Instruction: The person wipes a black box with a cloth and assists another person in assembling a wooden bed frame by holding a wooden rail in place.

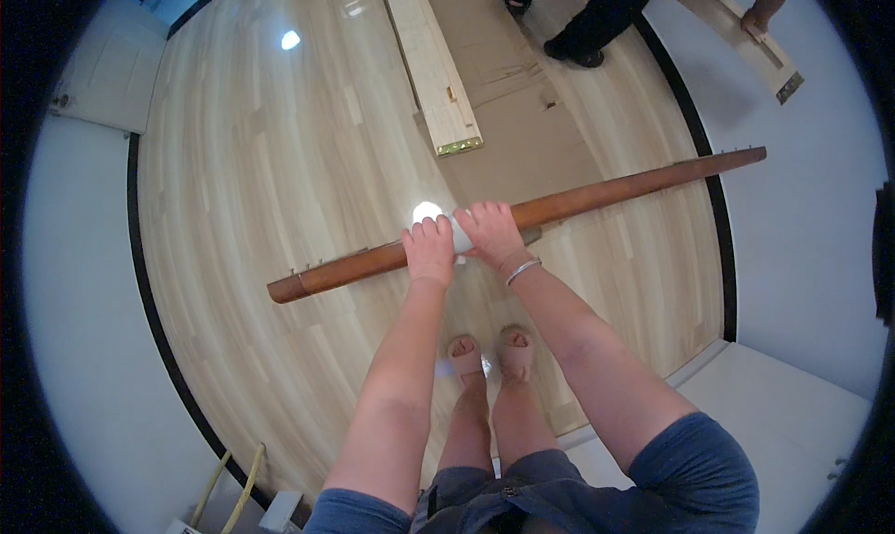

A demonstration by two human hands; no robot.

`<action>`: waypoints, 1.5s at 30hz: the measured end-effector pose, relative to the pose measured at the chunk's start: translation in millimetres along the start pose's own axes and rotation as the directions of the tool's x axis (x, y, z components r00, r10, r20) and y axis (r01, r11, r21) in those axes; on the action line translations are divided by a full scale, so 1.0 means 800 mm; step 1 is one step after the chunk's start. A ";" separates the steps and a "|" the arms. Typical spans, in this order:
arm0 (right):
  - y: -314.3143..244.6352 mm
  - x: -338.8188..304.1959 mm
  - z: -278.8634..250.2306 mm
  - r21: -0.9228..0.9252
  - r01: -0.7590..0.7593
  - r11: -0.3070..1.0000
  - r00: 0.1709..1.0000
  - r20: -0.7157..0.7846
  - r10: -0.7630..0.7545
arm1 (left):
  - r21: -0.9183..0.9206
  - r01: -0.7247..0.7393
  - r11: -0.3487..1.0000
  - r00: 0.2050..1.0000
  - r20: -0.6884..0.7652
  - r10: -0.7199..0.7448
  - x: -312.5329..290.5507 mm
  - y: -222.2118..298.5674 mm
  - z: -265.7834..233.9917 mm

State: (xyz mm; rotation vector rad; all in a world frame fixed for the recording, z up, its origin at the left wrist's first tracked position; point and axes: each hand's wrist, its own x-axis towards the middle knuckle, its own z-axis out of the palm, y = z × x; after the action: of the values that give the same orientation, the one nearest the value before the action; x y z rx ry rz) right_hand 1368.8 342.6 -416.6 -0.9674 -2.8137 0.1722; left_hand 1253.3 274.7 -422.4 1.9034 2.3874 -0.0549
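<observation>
A long reddish-brown wooden rail (615, 194) stretches across in front of me, above the floor, its right end farther away than its left. Near the middle, my left hand (429, 245) is closed over it. Close on the right, my right hand (489, 230) grips it too, fingers over the top and a bangle on the wrist. Between the hands a white band or wrap (460, 237) goes round the rail; its material is unclear. Small metal fittings stick out along the rail's far edge near both ends. My fingertips' undersides are hidden.
Ahead, a pale wooden board (433, 68) with a metal-fitted end lies by flattened cardboard (522, 133). At the upper right, another person's hand (763, 20) holds a second pale board (732, 26). White walls flank the floor; a door (107, 68) is far left, yellow poles (244, 487) lower left.
</observation>
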 end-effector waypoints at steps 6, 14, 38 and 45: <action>0.006 -0.003 0.000 0.031 0.024 0.999 0.999 -0.037 -0.022 | -0.064 -0.021 0.998 0.999 0.028 0.022 0.002 0.004 -0.009; 0.005 -0.005 -0.003 0.050 0.035 0.998 0.997 -0.067 -0.032 | -0.039 0.001 0.999 0.997 0.073 0.001 0.001 0.005 -0.012; 0.007 -0.007 -0.005 0.058 0.028 0.998 0.996 -0.085 -0.023 | -0.025 0.032 0.999 0.998 0.050 -0.031 -0.001 0.012 -0.014; 0.009 -0.004 -0.016 0.097 0.013 0.995 0.998 -0.065 -0.006 | -0.060 0.076 0.995 0.992 0.104 -0.069 0.003 0.014 -0.015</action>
State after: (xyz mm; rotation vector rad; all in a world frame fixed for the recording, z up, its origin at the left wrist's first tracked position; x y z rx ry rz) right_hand 1378.2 346.7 -405.5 -0.9209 -2.7224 0.2697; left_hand 1263.3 280.8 -410.1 1.7430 2.3616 -0.0776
